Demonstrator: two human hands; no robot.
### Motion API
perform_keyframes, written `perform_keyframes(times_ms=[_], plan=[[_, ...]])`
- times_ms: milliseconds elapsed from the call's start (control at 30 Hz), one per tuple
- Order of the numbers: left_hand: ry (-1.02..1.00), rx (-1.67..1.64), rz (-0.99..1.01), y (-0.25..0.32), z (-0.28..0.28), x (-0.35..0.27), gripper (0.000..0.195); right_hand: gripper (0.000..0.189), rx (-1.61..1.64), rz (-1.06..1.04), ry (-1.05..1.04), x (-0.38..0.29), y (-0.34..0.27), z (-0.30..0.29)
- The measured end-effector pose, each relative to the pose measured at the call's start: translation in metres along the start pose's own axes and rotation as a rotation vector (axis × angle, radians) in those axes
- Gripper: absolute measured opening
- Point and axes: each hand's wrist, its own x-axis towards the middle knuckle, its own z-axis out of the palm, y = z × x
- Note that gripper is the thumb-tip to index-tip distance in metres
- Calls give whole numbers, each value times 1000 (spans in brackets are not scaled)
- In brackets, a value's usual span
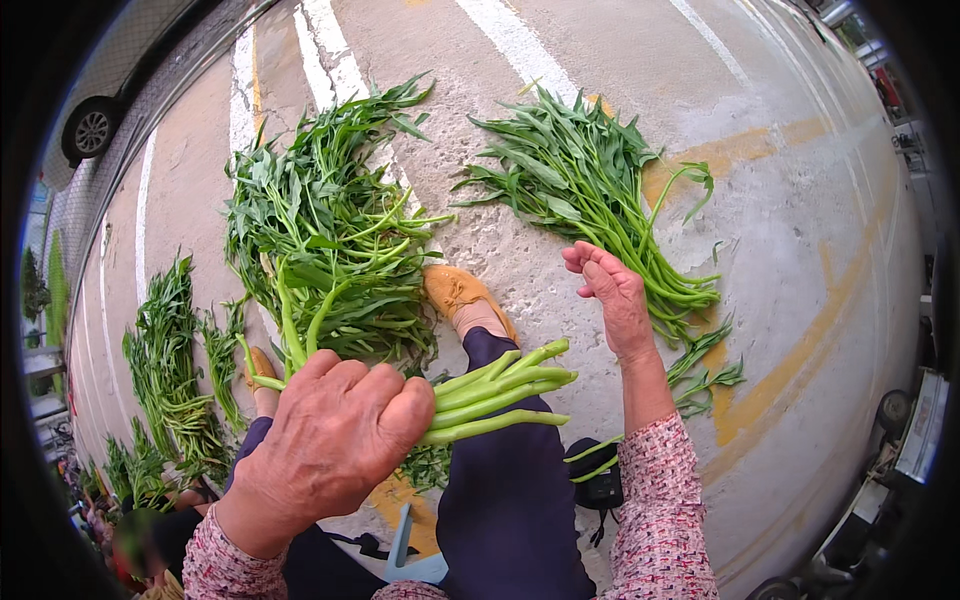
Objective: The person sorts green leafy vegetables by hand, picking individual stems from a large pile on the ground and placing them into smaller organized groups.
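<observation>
My left hand is closed around several thick green stalks of a leafy vegetable, apparently water spinach. Their cut ends point to the right over my knee, and their upper parts pass behind the fist toward the large pile. My right hand hangs in the air with nothing in it, fingers half curled and apart from the thumb. Close beyond it, a sorted bundle of water spinach lies on the concrete, stems toward me. A big tangled heap of water spinach spreads out between my feet and beyond.
More bunches of greens lie at the left, where another person sits low. My tan shoe touches the heap's edge. A black bag and a light blue stool are close to my legs. Loose sprigs lie at the right.
</observation>
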Motion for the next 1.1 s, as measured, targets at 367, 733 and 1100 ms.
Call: perform_keyframes(times_ms=[367, 733, 1100], plan=[[11, 347, 393, 44, -35, 67, 13, 62, -335, -536, -602, -82, -142, 33], [-224, 32, 175, 37, 69, 33, 59, 22, -1365, -266, -195, -32, 108, -32], [-360, -251, -452, 37, 67, -124, 55, 20, -1493, 93, -172, -53, 173, -37]])
